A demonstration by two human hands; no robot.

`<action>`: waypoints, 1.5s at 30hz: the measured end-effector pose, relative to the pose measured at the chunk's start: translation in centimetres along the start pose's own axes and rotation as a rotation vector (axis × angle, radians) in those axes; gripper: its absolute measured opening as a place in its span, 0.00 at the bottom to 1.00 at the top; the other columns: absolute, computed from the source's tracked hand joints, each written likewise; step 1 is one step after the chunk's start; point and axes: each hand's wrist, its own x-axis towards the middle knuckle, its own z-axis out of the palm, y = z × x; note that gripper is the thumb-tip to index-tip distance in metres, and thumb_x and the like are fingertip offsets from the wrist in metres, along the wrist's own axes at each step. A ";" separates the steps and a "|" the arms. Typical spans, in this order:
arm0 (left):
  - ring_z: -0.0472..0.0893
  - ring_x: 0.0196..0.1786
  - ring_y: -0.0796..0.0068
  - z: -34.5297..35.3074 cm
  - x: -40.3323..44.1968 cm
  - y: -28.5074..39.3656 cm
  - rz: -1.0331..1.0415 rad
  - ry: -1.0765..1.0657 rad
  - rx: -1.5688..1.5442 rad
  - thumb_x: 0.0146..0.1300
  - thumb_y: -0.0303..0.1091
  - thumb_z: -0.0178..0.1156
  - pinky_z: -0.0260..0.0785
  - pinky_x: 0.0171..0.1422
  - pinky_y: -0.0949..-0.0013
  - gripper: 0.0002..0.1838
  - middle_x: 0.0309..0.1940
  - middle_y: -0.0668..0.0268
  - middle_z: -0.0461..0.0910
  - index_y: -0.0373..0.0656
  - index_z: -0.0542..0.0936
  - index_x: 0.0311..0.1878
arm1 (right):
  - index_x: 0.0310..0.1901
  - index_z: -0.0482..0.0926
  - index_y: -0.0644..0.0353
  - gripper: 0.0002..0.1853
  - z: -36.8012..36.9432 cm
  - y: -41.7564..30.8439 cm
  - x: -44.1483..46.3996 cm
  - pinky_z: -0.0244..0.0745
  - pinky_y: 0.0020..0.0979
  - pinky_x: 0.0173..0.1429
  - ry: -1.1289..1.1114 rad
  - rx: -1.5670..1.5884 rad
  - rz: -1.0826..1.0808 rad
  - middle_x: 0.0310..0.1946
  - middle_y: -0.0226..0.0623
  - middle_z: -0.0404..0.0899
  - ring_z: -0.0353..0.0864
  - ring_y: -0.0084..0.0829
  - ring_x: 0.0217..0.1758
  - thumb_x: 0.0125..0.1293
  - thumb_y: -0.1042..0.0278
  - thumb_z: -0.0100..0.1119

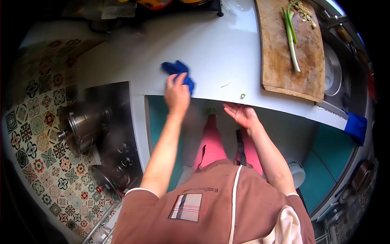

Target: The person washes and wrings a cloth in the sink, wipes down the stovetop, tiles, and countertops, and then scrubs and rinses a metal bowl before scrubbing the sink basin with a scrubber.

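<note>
A crumpled dark blue cloth (177, 70) lies on the white countertop (195, 49), with my left hand (177, 92) closed on its near part. My right hand (243, 115) is palm up at the counter's front edge, fingers apart and holding nothing. Just above it on the counter sit a small green ring-shaped piece (243, 96) and a thin pale scrap (225, 85). To the right, a wooden cutting board (280, 73) carries a green onion (291, 40) and several pale cloves (305, 14) near its far edge.
A metal pot (81, 128) and a lid (106, 183) are by the black stove (118, 105) at left. Beyond the board is a sink with a metal bowl (334, 75). Another blue cloth (356, 127) hangs at the right counter edge. A white bucket (296, 174) stands below.
</note>
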 end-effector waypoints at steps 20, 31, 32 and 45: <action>0.72 0.60 0.59 4.3 14.2 8.2 0.422 -0.503 -0.270 0.54 0.31 0.47 0.64 0.64 0.65 0.26 0.60 0.53 0.69 0.50 0.75 0.59 | 0.59 0.67 0.67 0.25 0.2 -0.3 -1.0 0.67 0.51 0.64 0.030 0.096 -0.090 0.56 0.55 0.71 0.70 0.54 0.61 0.72 0.54 0.37; 0.72 0.48 0.53 5.5 -0.9 15.0 0.735 -0.469 0.159 0.51 0.29 0.57 0.76 0.46 0.55 0.25 0.58 0.62 0.68 0.65 0.77 0.54 | 0.59 0.67 0.64 0.28 -1.0 -0.4 -0.2 0.69 0.49 0.63 -0.027 0.099 -0.086 0.53 0.54 0.73 0.75 0.49 0.56 0.71 0.47 0.39; 0.72 0.47 0.52 5.7 -2.3 15.1 0.742 -0.464 0.140 0.50 0.29 0.58 0.76 0.46 0.55 0.25 0.58 0.61 0.68 0.64 0.77 0.53 | 0.58 0.69 0.61 0.26 -1.4 -0.4 -0.3 0.70 0.48 0.62 -0.036 0.117 -0.119 0.53 0.50 0.74 0.76 0.43 0.56 0.70 0.48 0.41; 0.71 0.58 0.49 4.4 -5.5 15.8 0.278 -0.486 -0.151 0.58 0.28 0.50 0.66 0.60 0.55 0.21 0.59 0.48 0.65 0.49 0.76 0.56 | 0.49 0.75 0.70 0.16 -10.5 -5.5 -5.6 0.79 0.35 0.54 -0.149 0.080 -0.132 0.43 0.46 0.81 0.82 0.36 0.46 0.66 0.67 0.53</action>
